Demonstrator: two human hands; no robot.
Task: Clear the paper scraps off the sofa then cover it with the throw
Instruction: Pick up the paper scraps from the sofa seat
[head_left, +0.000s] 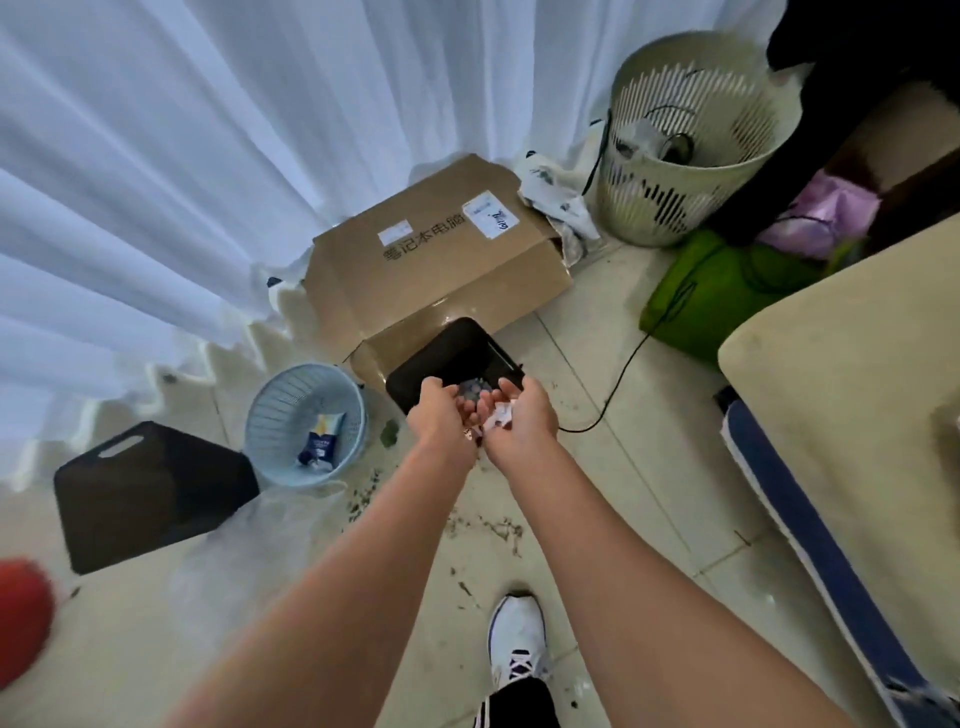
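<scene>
Both my arms reach forward over the floor. My left hand (441, 410) and my right hand (524, 415) are cupped together, palms facing each other, just above the near rim of a small black bin (415, 379). White paper scraps (500, 415) lie in my right palm, held by curled fingers. Some crumpled scraps (470, 388) show inside the bin between my fingertips. What my left hand holds is hidden by its back. The sofa and the throw are not clearly in view.
A flattened cardboard box (436, 260) lies behind the bin. A pale blue basket (306, 423), a black board (150, 493) and a red ball (21, 618) sit left. A cream laundry basket (685, 140), a green bag (711, 296), a black cable (618, 379) and a cream surface (857, 374) are right. White curtains hang behind.
</scene>
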